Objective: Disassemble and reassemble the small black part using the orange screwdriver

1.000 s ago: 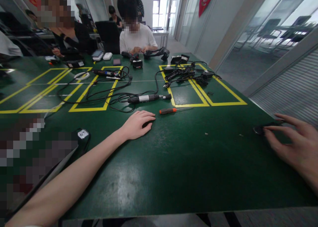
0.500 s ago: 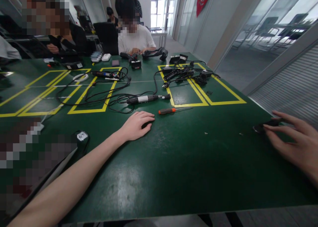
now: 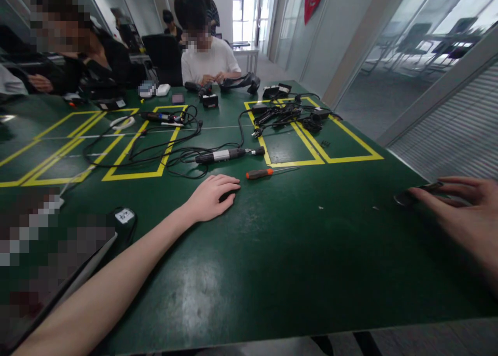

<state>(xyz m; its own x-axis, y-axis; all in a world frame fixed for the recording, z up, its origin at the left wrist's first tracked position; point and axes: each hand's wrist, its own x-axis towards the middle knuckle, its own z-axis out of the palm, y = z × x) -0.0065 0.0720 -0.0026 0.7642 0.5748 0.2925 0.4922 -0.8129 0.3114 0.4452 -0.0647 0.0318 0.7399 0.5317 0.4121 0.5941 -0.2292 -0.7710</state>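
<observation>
Now pinching the dark object (image 3: 403, 197) at right of bench (image 3: 280, 273) with right hand (image 3: 467, 205), apparently in a closer grip than a moment ago, while resting left hand (image 3: 212, 197), thumb spread, just beside the screwdriver (image 3: 260, 174).

Left hand (image 3: 213, 197) near screwdriver (image 3: 259, 174); right hand (image 3: 465, 208) holding dark object (image 3: 403, 198).

Stretches left forearm (image 3: 128, 270) forward, rests left hand (image 3: 213, 197) palm-down with curved fingers (image 3: 230, 181), holds right hand (image 3: 462, 208) outward, thumb (image 3: 428, 197) opposing fingers.
</observation>
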